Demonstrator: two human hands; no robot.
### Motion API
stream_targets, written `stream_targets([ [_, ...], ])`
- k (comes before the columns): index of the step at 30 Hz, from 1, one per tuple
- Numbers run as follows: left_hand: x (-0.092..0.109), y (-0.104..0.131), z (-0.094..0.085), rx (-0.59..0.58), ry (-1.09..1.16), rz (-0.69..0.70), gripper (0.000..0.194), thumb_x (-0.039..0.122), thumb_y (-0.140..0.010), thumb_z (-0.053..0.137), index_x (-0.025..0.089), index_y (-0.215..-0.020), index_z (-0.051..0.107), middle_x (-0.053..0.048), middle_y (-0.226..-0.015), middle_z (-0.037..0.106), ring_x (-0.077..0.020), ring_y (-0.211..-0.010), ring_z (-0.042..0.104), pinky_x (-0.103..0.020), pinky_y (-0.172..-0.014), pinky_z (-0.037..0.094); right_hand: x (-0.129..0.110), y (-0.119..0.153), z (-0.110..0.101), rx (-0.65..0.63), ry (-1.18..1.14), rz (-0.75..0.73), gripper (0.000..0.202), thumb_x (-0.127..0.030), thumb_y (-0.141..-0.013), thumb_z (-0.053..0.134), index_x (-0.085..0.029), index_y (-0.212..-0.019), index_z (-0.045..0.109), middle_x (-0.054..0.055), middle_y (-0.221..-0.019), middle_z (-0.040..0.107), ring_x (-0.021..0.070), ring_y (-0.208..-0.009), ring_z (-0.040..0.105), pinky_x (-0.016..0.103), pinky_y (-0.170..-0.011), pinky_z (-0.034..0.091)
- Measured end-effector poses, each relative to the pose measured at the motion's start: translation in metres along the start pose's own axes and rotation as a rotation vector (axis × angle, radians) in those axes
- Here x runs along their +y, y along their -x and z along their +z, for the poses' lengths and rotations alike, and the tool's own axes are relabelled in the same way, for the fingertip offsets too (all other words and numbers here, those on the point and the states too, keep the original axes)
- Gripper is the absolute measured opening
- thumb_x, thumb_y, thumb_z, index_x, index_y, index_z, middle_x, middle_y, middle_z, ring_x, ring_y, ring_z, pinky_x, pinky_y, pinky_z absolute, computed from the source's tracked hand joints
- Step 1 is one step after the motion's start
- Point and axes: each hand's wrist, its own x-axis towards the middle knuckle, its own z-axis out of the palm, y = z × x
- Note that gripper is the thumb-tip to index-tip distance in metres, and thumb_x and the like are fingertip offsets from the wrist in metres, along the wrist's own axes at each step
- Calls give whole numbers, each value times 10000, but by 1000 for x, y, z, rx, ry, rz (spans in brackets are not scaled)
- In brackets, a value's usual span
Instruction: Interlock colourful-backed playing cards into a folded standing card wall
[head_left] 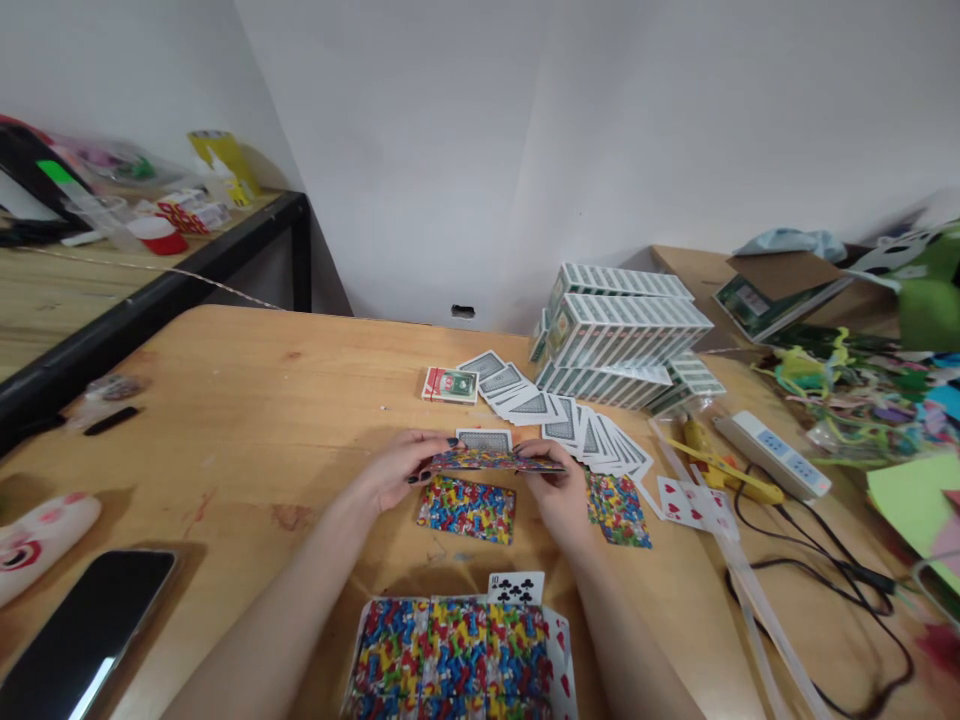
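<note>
My left hand (397,472) and my right hand (556,490) hold a colourful patterned card (474,460) between them, tilted so that it shows almost edge-on. Fingers of both hands are closed on its two ends. Just behind it a grey-backed playing card (484,437) lies face down. Below my hands a second patterned piece (469,510) rests flat on the table, and another patterned piece (621,508) lies right of my right wrist. Nearest to me is a panel of patterned pieces (457,645), with a ten of clubs (516,587) sticking out at its top edge.
Face-down playing cards (531,405) fan out behind my hands, beside a card box (450,384). Green-striped boxes (626,330) are stacked at the back. To the right lie a yellow glue gun (739,482), a power strip (776,455) and cables. A phone (90,630) lies left.
</note>
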Motion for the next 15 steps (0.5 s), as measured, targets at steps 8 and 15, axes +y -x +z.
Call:
stream_targets([
  [8, -1, -1, -2, 10, 39, -42, 136, 257, -591, 713, 135, -633, 668, 23, -474, 543, -34, -365, 354, -162, -338, 176, -1, 0, -1, -57, 18, 34, 165, -116, -630, 592, -216, -747, 652, 31, -833, 673, 194, -812, 607, 341, -780, 446],
  [15, -2, -2, -3, 51, 67, -45, 87, 233, -601, 691, 149, -603, 666, 35, -444, 510, -33, -365, 340, -160, -337, 189, -4, 0, 2, -37, 10, 75, 130, -164, -624, 650, -231, -733, 677, 26, -772, 691, 194, -748, 628, 332, -703, 495],
])
